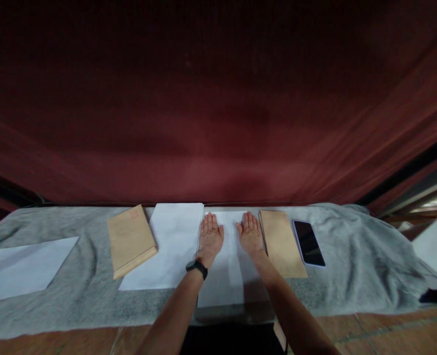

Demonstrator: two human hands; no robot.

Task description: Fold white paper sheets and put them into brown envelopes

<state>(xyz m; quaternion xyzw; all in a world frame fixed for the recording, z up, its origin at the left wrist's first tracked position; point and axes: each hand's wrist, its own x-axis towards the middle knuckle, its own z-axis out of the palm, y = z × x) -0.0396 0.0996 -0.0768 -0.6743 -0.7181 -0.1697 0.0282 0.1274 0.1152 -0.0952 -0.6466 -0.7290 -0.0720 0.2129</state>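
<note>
Both my hands lie flat, palms down, on a white sheet of paper point(229, 276) in the middle of a grey cloth point(85, 296). My left hand point(210, 237) rests on the sheet's upper left with its fingers stretched out; a black band sits on that wrist. My right hand point(249, 233) rests on the upper right, fingers also straight. Neither hand holds anything.
A white paper stack point(170, 246) lies left of my hands, then a stack of brown envelopes point(130, 240). Another white sheet point(22, 268) lies far left. A brown envelope point(282, 242) and a dark phone point(308, 243) lie to the right. A red curtain point(218, 98) hangs behind.
</note>
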